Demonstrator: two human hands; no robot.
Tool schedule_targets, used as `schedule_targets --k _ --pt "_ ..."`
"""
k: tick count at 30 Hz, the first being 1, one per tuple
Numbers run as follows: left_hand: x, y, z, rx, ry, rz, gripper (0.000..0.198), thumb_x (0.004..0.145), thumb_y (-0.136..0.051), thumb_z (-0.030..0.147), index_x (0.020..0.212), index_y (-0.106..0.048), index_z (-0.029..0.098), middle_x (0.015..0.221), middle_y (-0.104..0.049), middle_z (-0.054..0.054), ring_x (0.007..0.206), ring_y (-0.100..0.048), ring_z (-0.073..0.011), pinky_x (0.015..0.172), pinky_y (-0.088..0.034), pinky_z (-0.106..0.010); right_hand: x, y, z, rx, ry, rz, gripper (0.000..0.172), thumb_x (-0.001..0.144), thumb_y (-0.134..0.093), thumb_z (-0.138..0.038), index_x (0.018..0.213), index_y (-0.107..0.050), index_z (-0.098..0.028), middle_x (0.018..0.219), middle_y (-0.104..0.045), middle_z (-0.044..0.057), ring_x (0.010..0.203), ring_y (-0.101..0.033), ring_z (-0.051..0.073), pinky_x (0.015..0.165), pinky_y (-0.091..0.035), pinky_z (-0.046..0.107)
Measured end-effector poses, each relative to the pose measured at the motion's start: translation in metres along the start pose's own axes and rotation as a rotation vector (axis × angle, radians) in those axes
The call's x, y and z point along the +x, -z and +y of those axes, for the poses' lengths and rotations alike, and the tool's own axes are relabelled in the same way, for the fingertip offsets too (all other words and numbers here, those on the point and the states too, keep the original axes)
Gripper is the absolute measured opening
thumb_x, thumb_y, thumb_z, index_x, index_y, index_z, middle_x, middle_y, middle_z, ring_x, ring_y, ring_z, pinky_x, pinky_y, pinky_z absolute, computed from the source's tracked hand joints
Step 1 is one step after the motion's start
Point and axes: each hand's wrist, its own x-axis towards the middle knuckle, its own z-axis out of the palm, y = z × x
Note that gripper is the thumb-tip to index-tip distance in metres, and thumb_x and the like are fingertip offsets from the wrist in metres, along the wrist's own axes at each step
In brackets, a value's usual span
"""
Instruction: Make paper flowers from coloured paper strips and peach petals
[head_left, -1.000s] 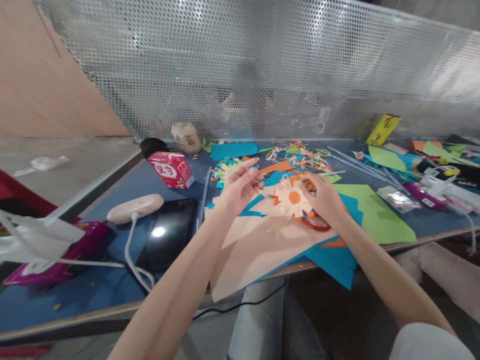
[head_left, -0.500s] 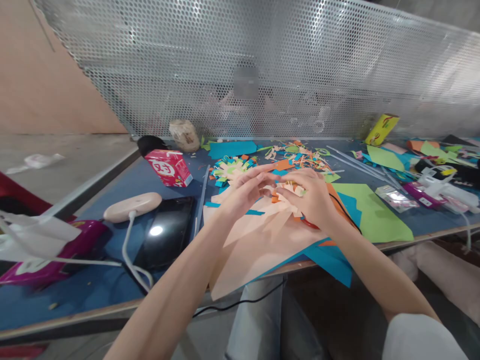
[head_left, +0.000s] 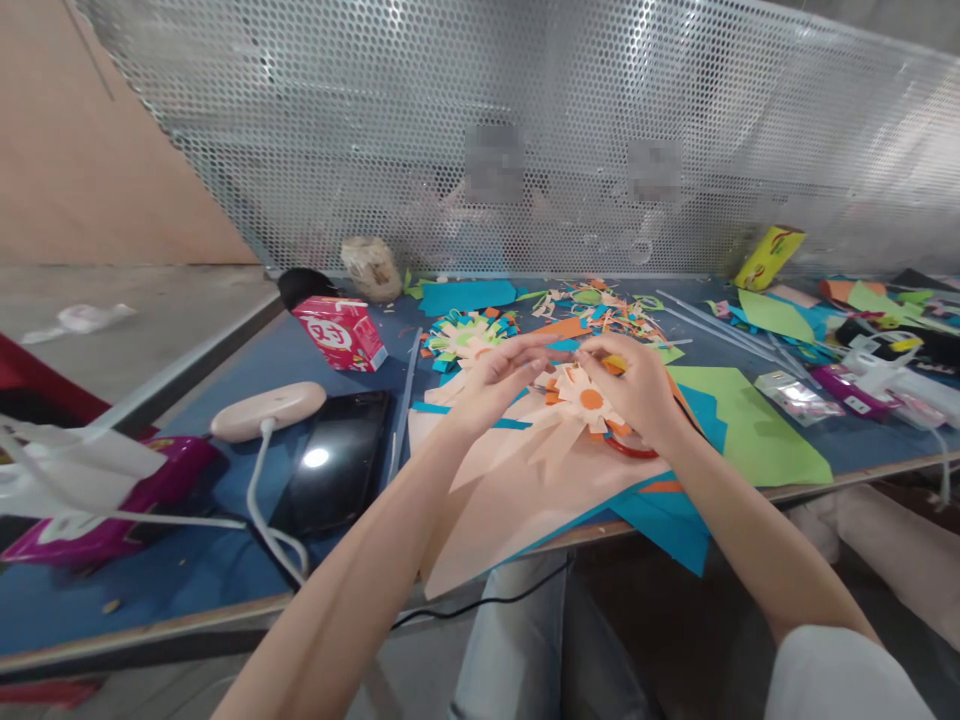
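Note:
My left hand (head_left: 496,385) is over the paper sheets with its fingers stretched toward the right and the thumb apart. My right hand (head_left: 634,390) faces it, thumb and fingertips pinched; whatever lies between them is too small to make out. Just below the fingertips lies a peach paper flower (head_left: 571,408) with an orange round centre and orange bits at its edge. Under it are large peach paper sheets (head_left: 487,520). Red scissor-like handles (head_left: 631,450) show partly beneath my right hand. Beyond my left hand sits a fuller flower of green, blue, orange and peach strips (head_left: 466,338).
On the left are a red box (head_left: 341,335), a black phone (head_left: 341,460) and a white cabled device (head_left: 268,412). Paper scraps (head_left: 600,305) lie at the back before a perforated metal panel (head_left: 420,130). Green paper (head_left: 772,430) and clear sticks (head_left: 720,330) lie on the right.
My right hand has shifted slightly and its fingers have curled into a pinch, uncovering the flower's orange centre. My left hand's thumb and fingers have spread a little.

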Motion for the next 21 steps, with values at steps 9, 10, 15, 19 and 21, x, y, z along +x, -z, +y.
schedule_targets --k 9,10,15,19,21 --pt "0.0029 -0.0050 -0.0002 -0.011 0.043 0.029 0.031 0.076 -0.064 0.028 0.103 -0.059 0.014 0.083 -0.068 -0.005 0.077 -0.062 -0.0119 0.068 -0.049 -0.022 0.0007 0.0058 -0.0040 -0.142 0.180 0.032 0.012 0.082 -0.055 -0.021 0.079 -0.066 -0.022 0.079 -0.070 0.001 0.076 -0.064 0.015 0.077 -0.041 0.033" --pt "0.0030 -0.0052 0.0004 -0.020 0.047 0.036 0.032 0.074 -0.066 0.028 0.102 -0.059 0.014 0.081 -0.067 -0.004 0.075 -0.062 -0.0110 0.068 -0.049 -0.022 0.0001 0.0044 -0.0039 -0.136 0.200 -0.011 0.012 0.081 -0.056 -0.020 0.081 -0.067 -0.023 0.080 -0.071 0.000 0.078 -0.064 0.015 0.076 -0.042 0.033" --pt "0.0035 -0.0055 0.0020 -0.030 0.069 0.048 0.033 0.070 -0.069 0.030 0.097 -0.060 0.014 0.071 -0.061 0.001 0.066 -0.058 -0.0083 0.064 -0.047 -0.021 -0.0046 -0.0019 -0.0053 -0.159 0.236 -0.068 0.011 0.081 -0.059 -0.021 0.087 -0.068 -0.023 0.084 -0.072 0.002 0.081 -0.064 0.017 0.078 -0.043 0.032" --pt "0.0038 -0.0053 0.0017 -0.048 0.077 0.046 0.034 0.069 -0.070 0.030 0.097 -0.059 0.014 0.068 -0.060 0.001 0.064 -0.057 -0.0081 0.062 -0.046 -0.021 -0.0050 -0.0014 -0.0074 -0.148 0.212 -0.075 0.009 0.081 -0.060 -0.021 0.084 -0.068 -0.022 0.081 -0.071 0.001 0.079 -0.063 0.016 0.078 -0.044 0.030" --pt "0.0040 -0.0052 0.0017 -0.060 0.082 0.045 0.034 0.069 -0.070 0.029 0.097 -0.059 0.014 0.068 -0.060 0.001 0.064 -0.057 -0.0080 0.062 -0.046 -0.020 -0.0042 -0.0007 -0.0076 -0.143 0.200 -0.087 0.009 0.081 -0.059 -0.020 0.081 -0.068 -0.022 0.080 -0.071 0.001 0.077 -0.063 0.015 0.077 -0.044 0.030"
